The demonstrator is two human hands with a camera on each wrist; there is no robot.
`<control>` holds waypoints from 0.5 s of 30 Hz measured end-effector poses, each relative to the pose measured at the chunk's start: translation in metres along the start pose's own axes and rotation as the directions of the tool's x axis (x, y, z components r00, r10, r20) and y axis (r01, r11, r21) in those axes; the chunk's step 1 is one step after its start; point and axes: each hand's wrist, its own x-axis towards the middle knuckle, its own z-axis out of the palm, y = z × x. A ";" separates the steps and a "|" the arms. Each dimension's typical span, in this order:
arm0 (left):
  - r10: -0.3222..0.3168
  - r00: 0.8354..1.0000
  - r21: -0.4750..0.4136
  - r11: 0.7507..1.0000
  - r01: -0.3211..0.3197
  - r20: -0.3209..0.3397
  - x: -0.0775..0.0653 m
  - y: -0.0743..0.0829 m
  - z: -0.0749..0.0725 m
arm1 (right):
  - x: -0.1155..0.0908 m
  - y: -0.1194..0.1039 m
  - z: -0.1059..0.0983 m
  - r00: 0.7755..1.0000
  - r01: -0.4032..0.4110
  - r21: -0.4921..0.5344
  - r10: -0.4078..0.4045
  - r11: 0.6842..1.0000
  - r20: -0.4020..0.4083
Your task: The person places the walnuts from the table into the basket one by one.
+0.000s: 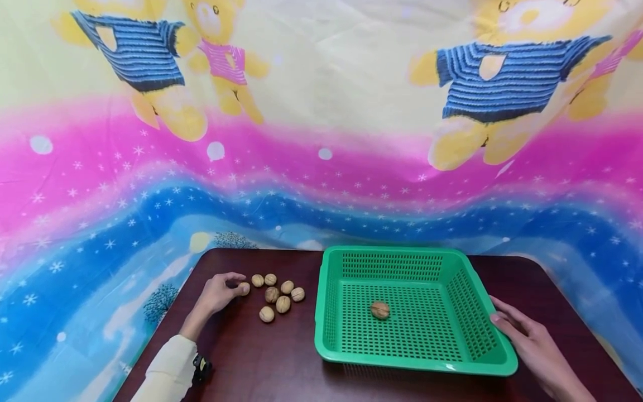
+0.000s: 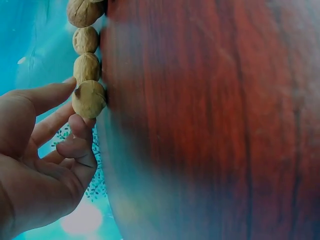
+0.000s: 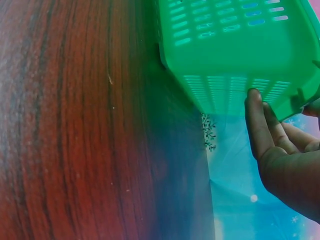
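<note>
Thumb and fingers of my left hand [image 1: 217, 293] pinch a walnut [image 1: 244, 288] at the left end of a loose group. In the left wrist view that walnut [image 2: 90, 99] sits between thumb and fingertips, low over the table. Several more walnuts [image 1: 272, 294] lie just right of the hand. A green plastic basket [image 1: 397, 362] with slotted walls stands to the right, one walnut [image 1: 380, 310] on its floor. My right hand [image 1: 534, 343] grips the basket's right rim, thumb at the edge. Its fingers [image 3: 257, 120] lie against the outer wall in the right wrist view.
Everything stands on a dark red-brown wooden table [image 1: 271, 363] with rounded far corners. Behind it hangs a cloth [image 1: 321, 184] printed with bears and snowflakes. A black wrist device [image 1: 202, 367] sits at my left sleeve.
</note>
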 end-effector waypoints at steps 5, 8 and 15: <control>-0.007 1.000 0.032 0.999 0.007 -0.011 -0.002 -0.002 0.000 | -0.001 0.001 0.000 1.000 0.016 0.029 -0.016 0.999 -0.001; -0.009 1.000 0.024 1.000 0.009 -0.012 -0.003 -0.003 0.000 | -0.001 0.001 0.000 1.000 0.027 0.037 -0.027 0.999 -0.004; 0.000 0.999 0.010 1.000 0.000 -0.042 -0.006 0.000 0.000 | -0.002 0.002 -0.001 1.000 0.031 0.024 -0.031 0.999 -0.007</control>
